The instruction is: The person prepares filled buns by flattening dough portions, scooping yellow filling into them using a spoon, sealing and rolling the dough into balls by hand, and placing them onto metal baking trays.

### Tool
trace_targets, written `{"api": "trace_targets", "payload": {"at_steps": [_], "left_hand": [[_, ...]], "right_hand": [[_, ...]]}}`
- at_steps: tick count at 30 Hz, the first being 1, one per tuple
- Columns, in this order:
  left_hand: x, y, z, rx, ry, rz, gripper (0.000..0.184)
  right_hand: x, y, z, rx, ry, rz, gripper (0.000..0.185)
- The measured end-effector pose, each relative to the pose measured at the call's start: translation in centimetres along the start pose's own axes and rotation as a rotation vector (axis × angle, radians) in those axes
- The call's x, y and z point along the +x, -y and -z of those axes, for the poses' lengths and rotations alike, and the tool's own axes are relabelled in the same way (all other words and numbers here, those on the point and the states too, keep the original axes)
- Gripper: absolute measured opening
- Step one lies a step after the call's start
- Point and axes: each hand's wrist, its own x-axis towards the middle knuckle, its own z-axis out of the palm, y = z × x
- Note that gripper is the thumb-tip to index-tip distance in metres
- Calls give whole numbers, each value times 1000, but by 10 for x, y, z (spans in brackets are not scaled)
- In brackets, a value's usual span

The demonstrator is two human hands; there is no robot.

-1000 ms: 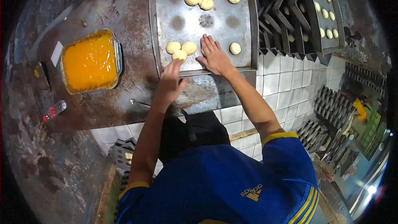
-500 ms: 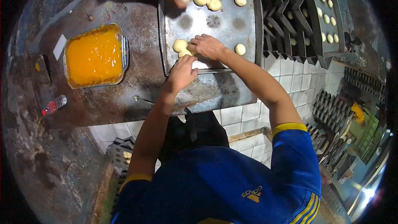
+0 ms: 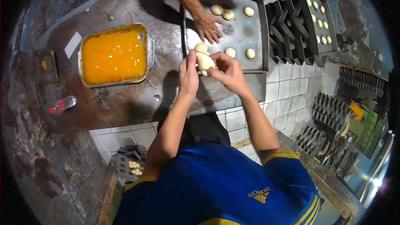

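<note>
A pale dough piece (image 3: pixel 205 61) is held up between my two hands, over the near edge of the metal tray (image 3: pixel 265 37). My left hand (image 3: pixel 189 75) presses on its left side with the thumb upright. On the right side, my right hand (image 3: pixel 228 73) grips it with thumb and curled fingers. Just behind it another dough ball (image 3: pixel 201 48) shows, partly covered. Further dough balls lie on the tray: one (image 3: pixel 230 52) beyond my right hand, one (image 3: pixel 250 53) at the near right, one (image 3: pixel 248 11) at the far right and a touching pair (image 3: pixel 216 10) at the far side.
A co-worker's hand (image 3: pixel 209 27) is spread over the tray's left part. Left of the tray stands a glass dish of orange filling (image 3: pixel 114 56). A small bottle (image 3: pixel 63 104) lies at the table's near left. Stacked trays (image 3: pixel 318 21) with dough balls stand at the right.
Both my hands have lifted a dough piece from the tray's near left. The co-worker's hand has come nearer over the tray. One dough ball now lies beside the near right one.
</note>
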Motion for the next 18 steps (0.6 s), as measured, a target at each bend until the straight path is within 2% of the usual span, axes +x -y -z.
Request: {"api": "trace_targets", "payload": {"at_steps": [2,4,7,8,10,11,12,14,15,16,18], "left_hand": [[-9,-30,17,102,-79,-103,54],[-18,-62,37,140,-152,-260,54],[-26,-102,70,107,-173,-326,56],[-30,-114,78,228,-188,-478,58],[-33,-135,108,140,-73,-319,60],[-39,-144,111,-15,-212,-208,63],[-36,-142,132,-303,-60,-117,65],[-62,-186,144,-493,180,-153,65],[-66,-191,152,-489,102,-111,52],[-67,-193,164,-496,97,-117,52],[-67,-194,193,-159,149,-269,33]], "right_hand": [[-6,13,-51,-60,-88,32,31],[-4,28,-98,-7,-129,309,27],[7,49,-157,178,-200,345,25],[16,47,-180,86,-324,350,24],[28,66,-214,184,-366,344,18],[32,74,-225,213,-341,325,17],[36,81,-235,241,-315,305,16],[42,85,-247,345,-256,303,18],[41,91,-252,306,-212,309,19],[40,99,-257,266,-168,312,20],[37,110,-269,189,-164,285,20]]}}
